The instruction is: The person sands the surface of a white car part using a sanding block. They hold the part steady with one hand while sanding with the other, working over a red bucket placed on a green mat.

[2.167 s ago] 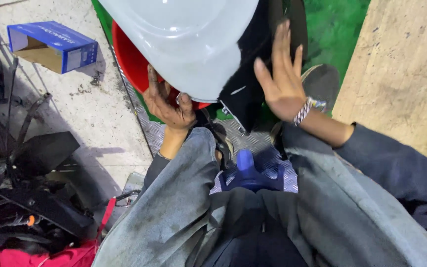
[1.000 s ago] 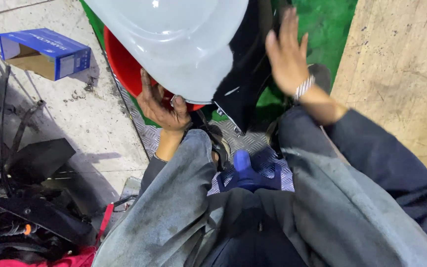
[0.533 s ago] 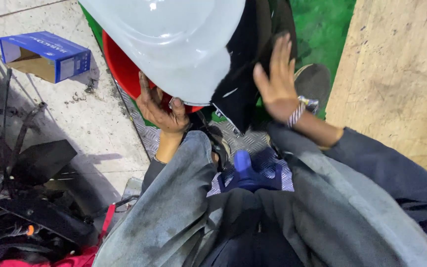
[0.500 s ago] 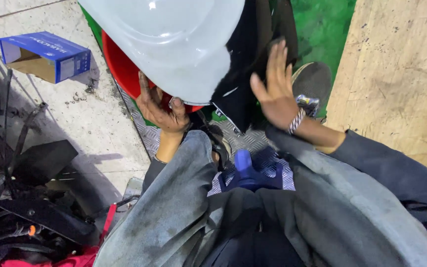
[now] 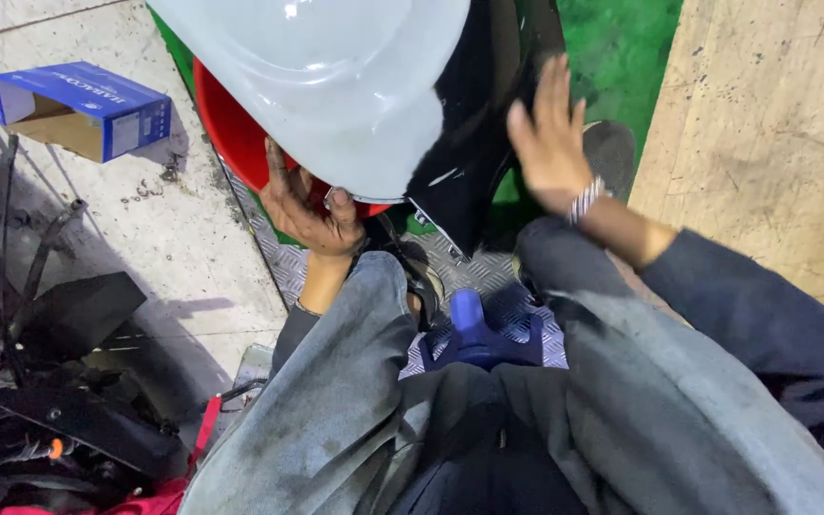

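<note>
We see one package | small blue cardboard box (image 5: 83, 110) with white print | lying on its side, open end showing brown inside | grey concrete floor (image 5: 174, 257), upper left

It looked like a vehicle repair workshop: stained concrete floor (image 5: 193, 257), steel tread plate (image 5: 488, 277), loose black parts (image 5: 59, 381), an open blue carton (image 5: 83, 110).

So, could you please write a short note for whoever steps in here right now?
Left hand: fingers curled under the lower edge of the white panel, beside the red part.
Right hand: open and flat, holding nothing, against the black panel.
Blue tool lies on the checker plate between the knees.
Open blue box sits on the concrete to the left.
Done and left: cannot tell from this view.
</note>
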